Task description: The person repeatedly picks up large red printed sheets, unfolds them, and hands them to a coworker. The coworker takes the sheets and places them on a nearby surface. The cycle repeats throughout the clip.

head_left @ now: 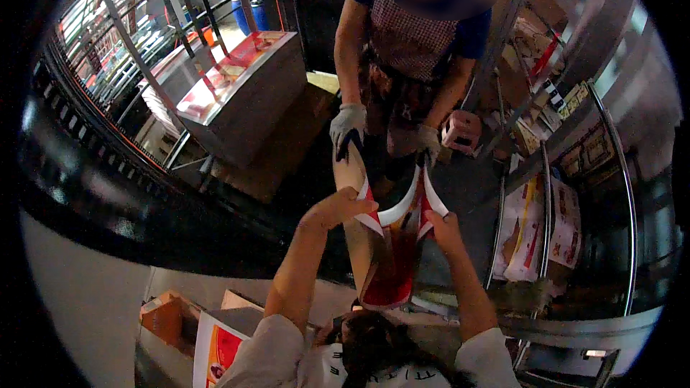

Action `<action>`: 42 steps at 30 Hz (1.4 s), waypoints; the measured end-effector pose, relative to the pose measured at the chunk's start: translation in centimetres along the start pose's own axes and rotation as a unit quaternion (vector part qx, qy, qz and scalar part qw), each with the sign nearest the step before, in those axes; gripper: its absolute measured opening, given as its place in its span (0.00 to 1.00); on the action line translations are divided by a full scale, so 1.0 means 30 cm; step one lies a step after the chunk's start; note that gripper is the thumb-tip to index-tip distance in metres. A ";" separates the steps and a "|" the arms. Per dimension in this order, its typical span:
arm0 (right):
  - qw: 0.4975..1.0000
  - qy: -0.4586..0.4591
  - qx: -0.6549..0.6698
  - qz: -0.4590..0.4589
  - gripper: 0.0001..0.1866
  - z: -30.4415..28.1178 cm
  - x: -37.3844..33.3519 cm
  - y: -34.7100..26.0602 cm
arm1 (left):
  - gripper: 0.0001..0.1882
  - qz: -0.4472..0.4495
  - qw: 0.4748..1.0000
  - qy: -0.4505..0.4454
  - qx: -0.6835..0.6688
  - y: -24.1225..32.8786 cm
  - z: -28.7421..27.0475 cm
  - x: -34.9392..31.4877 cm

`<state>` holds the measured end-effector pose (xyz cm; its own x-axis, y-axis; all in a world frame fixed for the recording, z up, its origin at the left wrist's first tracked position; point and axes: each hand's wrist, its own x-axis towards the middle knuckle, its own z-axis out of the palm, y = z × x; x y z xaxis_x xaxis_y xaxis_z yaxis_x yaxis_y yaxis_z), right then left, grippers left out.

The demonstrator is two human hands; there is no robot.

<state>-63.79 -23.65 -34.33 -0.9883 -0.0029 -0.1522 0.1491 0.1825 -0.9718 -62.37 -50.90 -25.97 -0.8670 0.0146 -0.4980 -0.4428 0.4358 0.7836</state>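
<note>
Hands (pixel 345 207) (pixel 443 228) pinching thin red-and-white sheet (pixel 392 284), bowed trough-like, co-worker's pale fabric gloves (pixel 348 126) opposite

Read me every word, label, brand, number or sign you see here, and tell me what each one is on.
Dark lettering on the white short-sleeved shirt: present, but not copied out.
Red-and-white printed sheet held by the left hand and right hand: no readable text.
White sheets with red and yellow print, at right: marks too small and blurred.
White, red and orange printed sheet, lower left: too blurred.
</note>
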 end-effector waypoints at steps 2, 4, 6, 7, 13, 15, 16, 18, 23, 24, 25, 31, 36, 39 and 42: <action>0.992 0.119 -0.042 -0.008 0.18 -0.015 0.029 -0.019 | 0.35 -0.016 1.000 -0.013 -0.010 0.044 0.008 0.036; 0.996 0.084 -0.005 -0.008 0.19 -0.052 0.036 -0.067 | 0.31 -0.012 1.000 -0.026 0.002 0.095 -0.003 0.030; 0.998 0.067 -0.002 -0.008 0.20 -0.054 0.049 -0.103 | 0.40 0.024 0.999 -0.022 -0.020 -0.003 -0.020 0.129; 0.996 0.082 -0.024 0.000 0.20 -0.071 0.067 -0.082 | 0.39 0.046 0.999 -0.011 0.015 -0.025 -0.021 0.177; 0.989 0.084 -0.109 -0.054 0.20 -0.133 0.067 -0.065 | 0.15 0.059 0.994 0.026 0.093 0.115 -0.092 0.163; 0.986 0.070 -0.144 -0.054 0.20 -0.126 0.076 -0.024 | 0.11 0.149 0.933 0.149 0.292 0.060 -0.146 0.219; 0.975 0.092 -0.192 -0.071 0.19 -0.135 0.113 0.076 | 0.12 0.177 0.920 0.172 0.305 0.037 -0.170 0.245; 0.968 0.041 -0.241 -0.058 0.18 -0.058 0.047 0.039 | 0.17 0.153 0.930 0.246 0.228 -0.031 -0.225 0.210; 0.973 -0.182 -0.139 0.013 0.17 0.031 -0.125 0.292 | 0.15 0.367 0.820 0.417 0.136 -0.150 0.105 -0.028; 0.973 -0.218 -0.079 -0.017 0.16 0.048 -0.202 0.371 | 0.15 0.383 0.848 0.346 0.122 -0.236 0.219 -0.080; 0.967 -0.250 -0.022 -0.040 0.16 0.038 -0.283 0.460 | 0.16 0.344 0.908 0.204 0.128 -0.265 0.317 -0.169; 0.856 -0.474 -0.202 0.040 0.15 0.043 -0.711 0.528 | 0.14 -0.044 0.990 -0.027 0.133 -1.374 0.810 -0.581; 0.797 -0.529 -0.286 0.058 0.15 -0.096 -0.846 0.691 | 0.09 -0.338 0.941 0.017 -0.026 -1.746 1.011 -1.014; 0.748 -0.559 -0.356 -0.041 0.15 -0.100 -0.920 0.721 | 0.06 -0.387 0.912 0.083 -0.112 -1.872 1.074 -1.192; 0.707 -0.579 -0.386 -0.128 0.15 -0.057 -1.011 0.721 | 0.05 -0.315 0.935 0.142 -0.086 -2.073 1.169 -1.362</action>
<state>-30.63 -17.94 -50.41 -0.2259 -0.8533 -0.4699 -0.5328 0.5120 -0.6738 8.60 -47.05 -67.39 -0.4376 -0.4459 -0.7808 -0.8943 0.1259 0.4293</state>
